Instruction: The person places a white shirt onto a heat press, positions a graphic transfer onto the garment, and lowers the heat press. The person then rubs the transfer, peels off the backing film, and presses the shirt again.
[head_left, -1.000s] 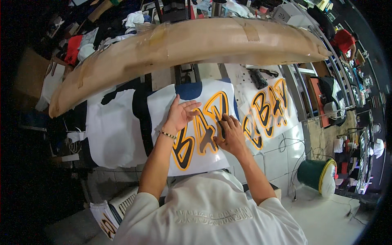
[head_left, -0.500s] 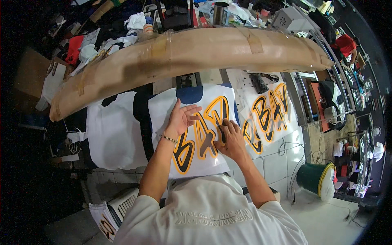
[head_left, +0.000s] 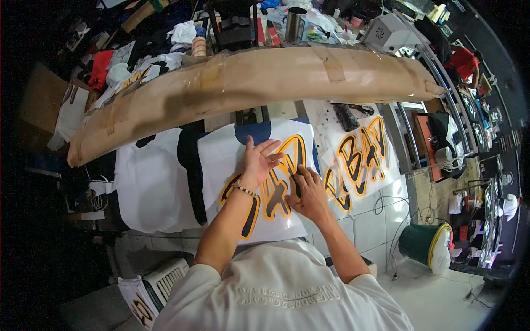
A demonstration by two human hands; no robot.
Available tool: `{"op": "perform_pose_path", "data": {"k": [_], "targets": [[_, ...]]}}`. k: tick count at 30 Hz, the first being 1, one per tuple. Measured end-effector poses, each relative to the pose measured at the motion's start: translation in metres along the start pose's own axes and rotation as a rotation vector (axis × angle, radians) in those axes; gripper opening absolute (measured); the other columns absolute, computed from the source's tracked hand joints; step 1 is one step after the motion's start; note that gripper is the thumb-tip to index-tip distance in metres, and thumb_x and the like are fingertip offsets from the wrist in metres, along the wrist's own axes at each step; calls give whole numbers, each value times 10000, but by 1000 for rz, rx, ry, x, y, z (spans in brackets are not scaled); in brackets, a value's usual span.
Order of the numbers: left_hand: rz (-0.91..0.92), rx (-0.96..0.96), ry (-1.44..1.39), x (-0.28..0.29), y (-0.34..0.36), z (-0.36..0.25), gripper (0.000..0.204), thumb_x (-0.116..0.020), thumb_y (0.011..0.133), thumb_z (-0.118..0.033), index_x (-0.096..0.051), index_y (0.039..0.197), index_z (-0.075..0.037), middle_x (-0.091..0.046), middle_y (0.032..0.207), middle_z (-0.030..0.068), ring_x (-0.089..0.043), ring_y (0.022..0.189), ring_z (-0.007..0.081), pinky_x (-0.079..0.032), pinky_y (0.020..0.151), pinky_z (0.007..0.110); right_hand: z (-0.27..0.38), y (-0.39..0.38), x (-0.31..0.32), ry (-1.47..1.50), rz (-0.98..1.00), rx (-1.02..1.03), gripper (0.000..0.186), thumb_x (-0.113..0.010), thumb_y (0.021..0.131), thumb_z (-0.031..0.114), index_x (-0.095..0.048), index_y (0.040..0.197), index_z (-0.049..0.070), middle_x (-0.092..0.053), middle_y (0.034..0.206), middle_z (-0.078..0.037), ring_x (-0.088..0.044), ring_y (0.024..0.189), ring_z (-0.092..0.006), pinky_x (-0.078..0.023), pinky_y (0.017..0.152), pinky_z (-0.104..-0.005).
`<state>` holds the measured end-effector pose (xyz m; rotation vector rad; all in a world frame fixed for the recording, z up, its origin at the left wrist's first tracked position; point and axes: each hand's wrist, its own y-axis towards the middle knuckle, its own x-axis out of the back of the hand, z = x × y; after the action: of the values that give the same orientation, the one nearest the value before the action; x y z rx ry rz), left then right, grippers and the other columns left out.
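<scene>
My left hand (head_left: 257, 165) is held palm-up over a white sheet (head_left: 218, 160) with large black, orange-edged lettering, its fingers apart and empty, a beaded bracelet on the wrist. My right hand (head_left: 308, 194) rests fingers spread on the right part of that lettering. The sheet lies on a navy-and-white fabric piece (head_left: 251, 131). To its left lies a white-and-black fabric piece (head_left: 152, 190); to its right, more lettered sheets (head_left: 378, 174) with a dark object (head_left: 346, 117) above them.
A long brown wrapped bundle (head_left: 248, 74) spans the far side, with clutter behind it. At right stand a metal rack (head_left: 408, 124), a white boxy machine (head_left: 381, 34), loose cables and a green bucket (head_left: 417, 245). A person in red (head_left: 464, 63) is farther back at right.
My left hand has shifted right over the lettering. My right hand stays on the sheet with little movement. The whole scene sits slightly lower in the picture.
</scene>
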<state>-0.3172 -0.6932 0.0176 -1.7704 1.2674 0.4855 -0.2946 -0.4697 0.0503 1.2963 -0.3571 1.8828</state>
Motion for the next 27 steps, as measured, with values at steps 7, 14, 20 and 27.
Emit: {"op": "perform_pose_path", "data": {"k": [7, 14, 20, 27], "targets": [[-48, -58, -55, -5, 4, 14, 792, -372, 1007, -642, -406, 1429, 27, -593, 1380, 182, -712, 989, 295, -579, 765, 322, -2, -1, 0, 12, 46, -43, 673, -781, 737, 334, -586, 1293, 7, -465, 1460, -202, -418, 1343, -428, -334, 1143, -477], [41, -595, 1466, 26, -70, 11, 395, -699, 911, -250, -640, 1220, -12, -604, 1348, 162, -654, 1050, 315, -525, 889, 384, -1, -2, 1, 6, 3, 9, 648, -797, 719, 291, -602, 1270, 10, -481, 1450, -199, -423, 1342, -414, -348, 1130, -483], [-73, -803, 1942, 67, -156, -4, 494, -768, 805, -250, -651, 1234, -35, -535, 1437, 143, -488, 1238, 335, -367, 1067, 469, -8, -5, -4, 47, -31, 2, 670, -820, 691, 296, -608, 1264, 20, -491, 1455, -182, -443, 1324, -405, -366, 1117, -485], [-195, -862, 2004, 101, -184, -12, 587, -745, 826, -347, -613, 1327, -71, -462, 1515, 138, -424, 1314, 351, -297, 1082, 506, -21, -6, -4, 53, -20, 69, 708, -831, 707, 341, -599, 1293, 18, -502, 1451, -176, -453, 1321, -390, -377, 1100, -489]]}}
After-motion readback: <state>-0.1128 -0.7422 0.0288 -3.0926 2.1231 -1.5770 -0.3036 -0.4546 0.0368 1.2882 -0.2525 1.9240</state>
